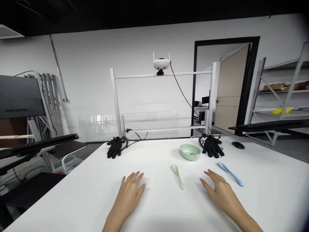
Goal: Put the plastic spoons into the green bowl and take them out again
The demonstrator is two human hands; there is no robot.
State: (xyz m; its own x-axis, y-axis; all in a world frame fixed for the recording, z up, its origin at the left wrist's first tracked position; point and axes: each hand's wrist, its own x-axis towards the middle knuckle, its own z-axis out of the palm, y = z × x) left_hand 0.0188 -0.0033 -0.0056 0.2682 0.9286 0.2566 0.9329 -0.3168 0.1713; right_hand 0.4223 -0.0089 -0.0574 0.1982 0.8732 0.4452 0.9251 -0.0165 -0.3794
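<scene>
1. Two bare hands lie open and empty over the white worktop [154,206], fingers spread: the left hand [129,193] at lower centre-left, the right hand [219,190] at lower centre-right.
2. A pale green plastic spoon [178,177] lies between them, nearer the right hand; a pale blue plastic spoon [230,174] lies just beyond that hand, to its right.
3. A pale green round bowl [190,152] sits at centre, something pink inside, touching a black glove [212,146].

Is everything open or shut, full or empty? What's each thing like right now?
Left hand: open, empty
Right hand: open, empty
Green bowl: upright, something pink inside
Green spoon: lying flat
Blue spoon: lying flat
Black gloves: off, lying down
Door: open
</scene>
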